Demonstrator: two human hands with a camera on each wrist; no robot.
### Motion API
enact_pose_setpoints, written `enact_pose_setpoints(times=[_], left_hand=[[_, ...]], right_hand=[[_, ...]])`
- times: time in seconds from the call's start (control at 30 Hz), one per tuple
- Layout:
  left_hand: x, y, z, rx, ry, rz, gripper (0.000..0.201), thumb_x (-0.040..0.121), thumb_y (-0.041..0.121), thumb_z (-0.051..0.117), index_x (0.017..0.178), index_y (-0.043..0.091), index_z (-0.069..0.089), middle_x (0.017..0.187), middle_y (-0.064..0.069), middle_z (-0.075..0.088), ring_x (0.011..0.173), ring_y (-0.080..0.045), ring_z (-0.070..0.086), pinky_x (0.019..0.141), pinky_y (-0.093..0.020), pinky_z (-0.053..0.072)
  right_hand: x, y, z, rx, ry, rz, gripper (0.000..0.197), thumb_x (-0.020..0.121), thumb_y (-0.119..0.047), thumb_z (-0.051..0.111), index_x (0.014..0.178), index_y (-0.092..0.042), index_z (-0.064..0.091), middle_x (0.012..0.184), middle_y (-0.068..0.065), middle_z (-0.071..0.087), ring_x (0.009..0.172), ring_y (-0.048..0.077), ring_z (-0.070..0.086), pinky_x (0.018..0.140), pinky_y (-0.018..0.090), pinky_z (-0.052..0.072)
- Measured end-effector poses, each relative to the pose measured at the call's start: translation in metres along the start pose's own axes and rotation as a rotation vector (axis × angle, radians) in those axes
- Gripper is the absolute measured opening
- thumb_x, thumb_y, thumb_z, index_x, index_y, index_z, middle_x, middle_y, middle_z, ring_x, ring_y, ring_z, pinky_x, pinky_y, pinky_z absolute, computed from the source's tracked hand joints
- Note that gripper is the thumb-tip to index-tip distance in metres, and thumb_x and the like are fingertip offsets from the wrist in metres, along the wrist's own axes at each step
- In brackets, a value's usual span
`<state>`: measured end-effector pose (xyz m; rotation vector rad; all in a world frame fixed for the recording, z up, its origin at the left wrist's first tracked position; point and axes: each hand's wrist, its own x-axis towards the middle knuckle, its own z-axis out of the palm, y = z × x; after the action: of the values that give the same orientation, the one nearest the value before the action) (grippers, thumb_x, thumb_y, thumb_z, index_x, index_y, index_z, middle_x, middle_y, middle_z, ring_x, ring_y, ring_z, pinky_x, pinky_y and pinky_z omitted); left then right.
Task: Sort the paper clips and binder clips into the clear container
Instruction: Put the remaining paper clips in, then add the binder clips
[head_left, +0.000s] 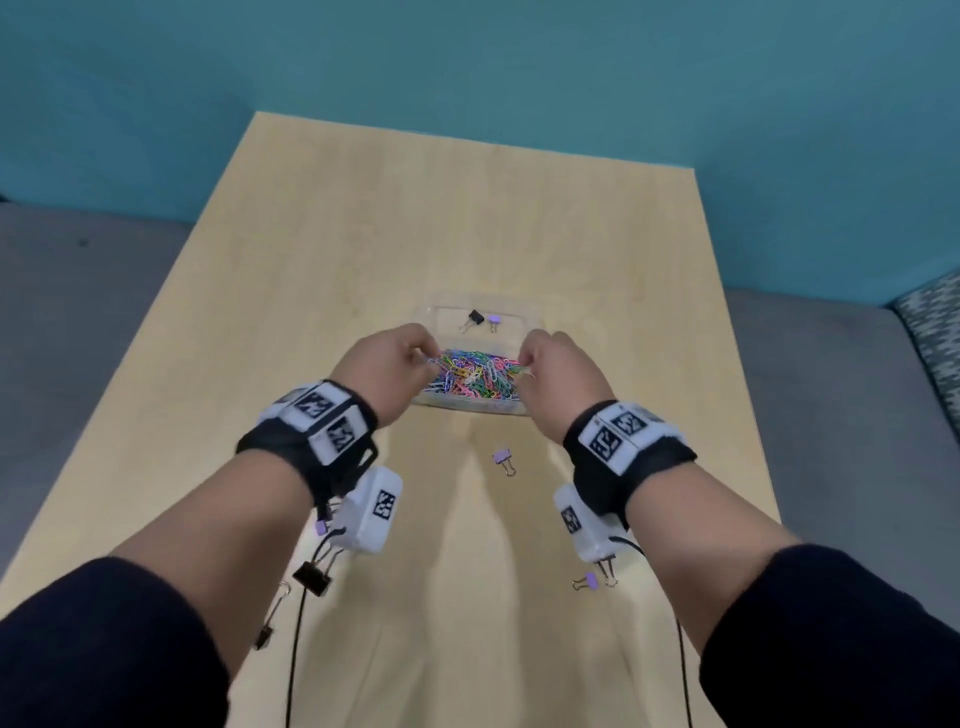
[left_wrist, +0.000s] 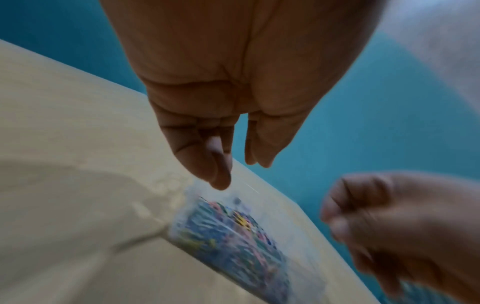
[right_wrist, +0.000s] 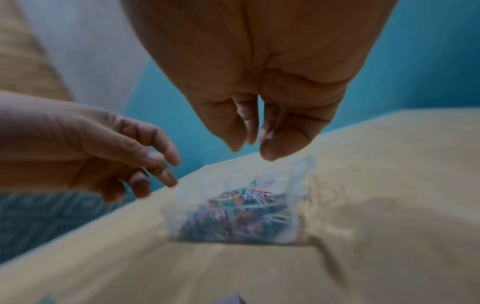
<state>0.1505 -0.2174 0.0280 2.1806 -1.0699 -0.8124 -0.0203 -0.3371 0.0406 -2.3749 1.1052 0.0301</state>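
Note:
A clear container sits mid-table. Its near compartment is heaped with coloured paper clips; the far one holds a black binder clip and a purple binder clip. My left hand hovers over the heap's left edge and my right hand over its right edge, both with curled fingers that seem to pinch a thin silver paper clip. The wrist views are blurred. There the left hand and right hand show fingertips close together above the container, with no clip visible between them.
Loose binder clips lie on the wooden table in front of the container: a purple one, another purple one, a black one, and one near the left edge. Grey cushions flank the table.

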Motion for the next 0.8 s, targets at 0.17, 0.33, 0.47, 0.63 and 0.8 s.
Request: enact_pose_setpoints(times=[0.17,0.33,0.47,0.63,0.8], left_hand=[[-0.045,-0.053,-0.027,0.451,-0.066,-0.101,0.012,0.084,0.031,0.058,0.094,0.026,0.059,0.092,0.004,0.058,0.075,-0.014,0.058,0.067,-0.029,0.047],[-0.078,-0.073,0.004,0.701,-0.264,-0.057,0.032,0.077,0.040,0.064,0.102,0.026,0.049,0.095,0.004,0.045,0.080,-0.017,0.051,0.067,-0.032,0.047],[-0.080,-0.071,0.020,0.757,-0.177,-0.011,0.020,0.085,0.028,0.060,0.098,0.016,0.050,0.094,-0.002,0.045,0.079,-0.021,0.046,0.063,-0.032,0.040],[-0.084,-0.060,0.012,0.438,0.046,-0.075,0.014,0.080,0.025,0.058,0.093,0.022,0.063,0.094,-0.001,0.054,0.077,-0.024,0.058,0.069,-0.032,0.049],[-0.095,-0.076,-0.030,-0.883,0.239,-0.498,0.003,0.080,0.001,0.060,0.082,-0.001,0.062,0.084,-0.022,0.060,0.066,-0.028,0.060,0.076,-0.042,0.053]], right_hand=[[-0.048,0.019,0.039,-0.146,-0.193,-0.091,0.018,0.089,-0.015,0.048,0.107,-0.014,0.049,0.108,0.008,0.050,0.088,0.031,0.057,0.071,0.036,0.045],[-0.059,0.014,0.080,-0.257,-0.199,-0.113,0.026,0.090,-0.021,0.054,0.113,-0.014,0.044,0.115,0.011,0.042,0.100,0.032,0.046,0.077,0.039,0.043],[-0.056,0.006,0.089,-0.281,-0.189,-0.073,0.024,0.084,-0.004,0.048,0.106,-0.013,0.044,0.109,0.013,0.046,0.096,0.031,0.045,0.070,0.036,0.037],[-0.052,0.011,0.072,0.063,-0.097,0.109,0.008,0.072,-0.014,0.052,0.080,-0.014,0.053,0.089,0.010,0.054,0.077,0.031,0.056,0.067,0.035,0.048],[-0.057,0.053,0.038,0.763,0.068,0.503,0.015,0.072,-0.007,0.051,0.061,-0.017,0.055,0.053,0.007,0.055,0.045,0.022,0.053,0.051,0.031,0.042]])
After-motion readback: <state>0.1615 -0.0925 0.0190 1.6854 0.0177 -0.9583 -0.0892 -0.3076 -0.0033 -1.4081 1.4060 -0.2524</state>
